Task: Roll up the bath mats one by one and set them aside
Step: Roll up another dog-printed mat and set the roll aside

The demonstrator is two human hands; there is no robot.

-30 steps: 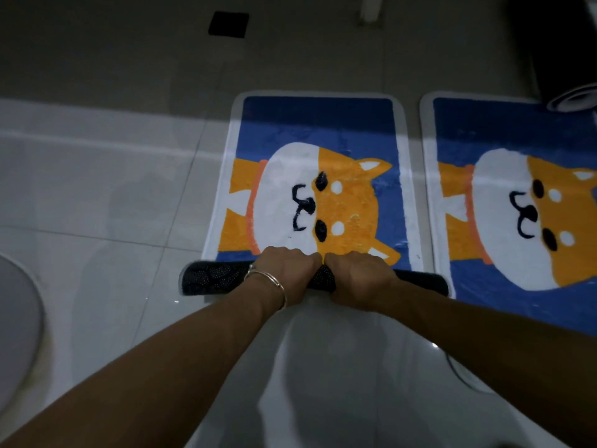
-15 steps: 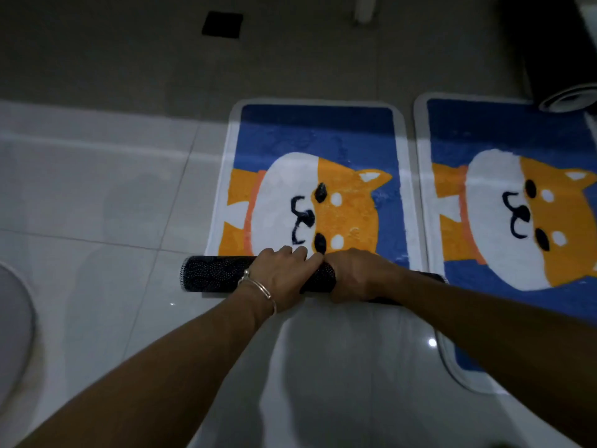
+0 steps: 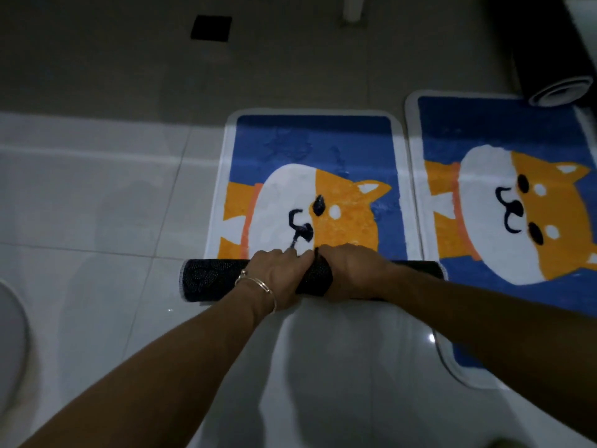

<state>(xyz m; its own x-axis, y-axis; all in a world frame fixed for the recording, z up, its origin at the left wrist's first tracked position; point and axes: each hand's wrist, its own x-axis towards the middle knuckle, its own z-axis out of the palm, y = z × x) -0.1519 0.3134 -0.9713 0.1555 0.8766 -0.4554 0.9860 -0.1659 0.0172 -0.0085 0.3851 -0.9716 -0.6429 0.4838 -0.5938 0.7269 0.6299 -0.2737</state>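
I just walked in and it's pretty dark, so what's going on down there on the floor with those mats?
A person is rolling up a dog-print mat on the tiled floor. The left hand and right hand grip the dark roll at its near end, side by side; the far part lies flat. A second mat lies flat to the right, and a rolled mat sits by its far corner.

The floor (image 3: 97, 205) is glossy white tile close by, giving way to dull grey tile toward twelve o'clock. At the centre lies a half-rolled mat (image 3: 310, 150), with its dark dotted roll at the near end and the dog picture flat beyond it. Just beside it at three o'clock lies a flat mat (image 3: 504, 130) with the same picture. A rolled mat (image 3: 555, 59) rests at one o'clock, its end at the flat mat's far corner. A black square drain (image 3: 211, 28) sits at eleven o'clock, and a pale round object (image 3: 9, 334) at eight.
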